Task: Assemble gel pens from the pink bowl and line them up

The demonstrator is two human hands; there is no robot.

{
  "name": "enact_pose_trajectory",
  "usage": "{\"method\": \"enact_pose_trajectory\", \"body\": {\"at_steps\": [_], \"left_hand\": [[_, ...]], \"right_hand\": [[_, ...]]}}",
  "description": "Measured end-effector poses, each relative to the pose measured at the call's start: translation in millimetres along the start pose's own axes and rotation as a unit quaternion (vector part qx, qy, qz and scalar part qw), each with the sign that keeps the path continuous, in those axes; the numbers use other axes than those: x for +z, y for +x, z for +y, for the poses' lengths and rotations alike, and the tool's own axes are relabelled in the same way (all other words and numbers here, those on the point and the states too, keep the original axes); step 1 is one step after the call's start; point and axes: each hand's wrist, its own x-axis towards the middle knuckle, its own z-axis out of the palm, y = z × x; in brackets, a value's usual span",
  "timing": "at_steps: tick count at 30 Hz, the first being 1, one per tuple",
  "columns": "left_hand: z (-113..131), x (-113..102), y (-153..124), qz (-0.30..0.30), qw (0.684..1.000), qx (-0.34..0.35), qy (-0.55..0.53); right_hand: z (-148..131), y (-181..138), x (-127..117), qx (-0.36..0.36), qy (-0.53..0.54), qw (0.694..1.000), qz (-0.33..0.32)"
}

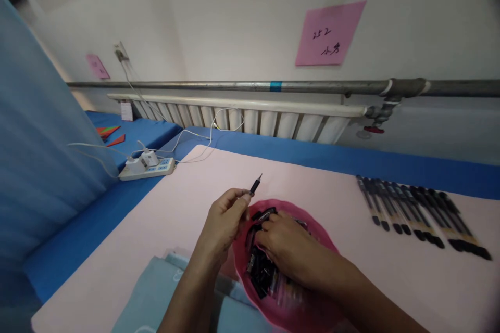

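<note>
Left hand: the left hand (224,218) pinches a slim dark pen piece (255,185) between thumb and fingers, its narrow pointed tip tilted up and away, just above the basin's far-left rim.
Right hand: the right hand (287,242) is down inside the basin, fingers curled among the contents; I cannot tell from here whether they grip anything.
Basin: the basin (326,234) is smooth, deep pink and round, with a wavy rim.
Inside it: a jumble of small black pen parts (258,270), glossy and tube-like, with some clear pieces blurred towards the near side.
Row of pens: off to the right, slender pens (414,210) with see-through barrels and dark ends lie side by side, aslant and blurred.
Work surface: a flat, matt pale pink cover (187,200) runs between basin and pens, and out to the left of the hands.
Edges: beyond the cover's far edge comes a blue strip (390,158), then the ribbed white radiator (265,122).
Near side: soft light blue fabric (156,286) lies beside the basin, partly behind the left forearm.
Left edge: a white power strip (166,167) carries two blocky plugs (136,164), near a draped blue curtain (42,140).
</note>
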Motion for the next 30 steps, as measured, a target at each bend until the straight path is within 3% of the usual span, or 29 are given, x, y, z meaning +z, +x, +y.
{"method": "enact_pose_trajectory", "body": {"at_steps": [3,5,8,10,12,16,21,26,30], "left_hand": [[-0.6,0.9,-0.3,-0.001,1.000,0.000,0.003],[-0.7,2.9,-1.7,-0.007,1.000,-0.004,0.003],[-1.6,8.5,-4.4,-0.028,0.999,-0.016,0.005],[-2.8,12.9,-5.5,-0.052,0.998,-0.025,0.010],[-3.9,16.8,-5.9,-0.075,0.997,-0.029,0.011],[-4.7,20.5,-6.0,-0.085,0.996,-0.029,0.008],[-4.4,20.1,-6.4,-0.076,0.997,-0.028,0.011],[-7.1,19.1,-5.8,-0.075,0.997,-0.025,0.004],[-9.3,19.2,-3.7,-0.068,0.997,-0.026,-0.003]], "right_hand": [[11.2,3.6,-3.7,0.025,0.080,0.993,0.079],[21.6,5.0,-10.6,0.087,0.187,0.960,0.188],[33.2,4.5,-21.8,0.215,0.371,0.835,0.346],[35.0,3.9,-25.7,0.251,0.466,0.756,0.385],[33.0,4.3,-25.7,0.252,0.527,0.713,0.388],[30.1,6.9,-21.2,0.234,0.582,0.686,0.369],[34.0,8.3,-19.2,0.212,0.630,0.633,0.397],[28.9,7.9,-18.8,0.217,0.639,0.648,0.353],[25.6,8.3,-17.6,0.224,0.662,0.635,0.329]]}}
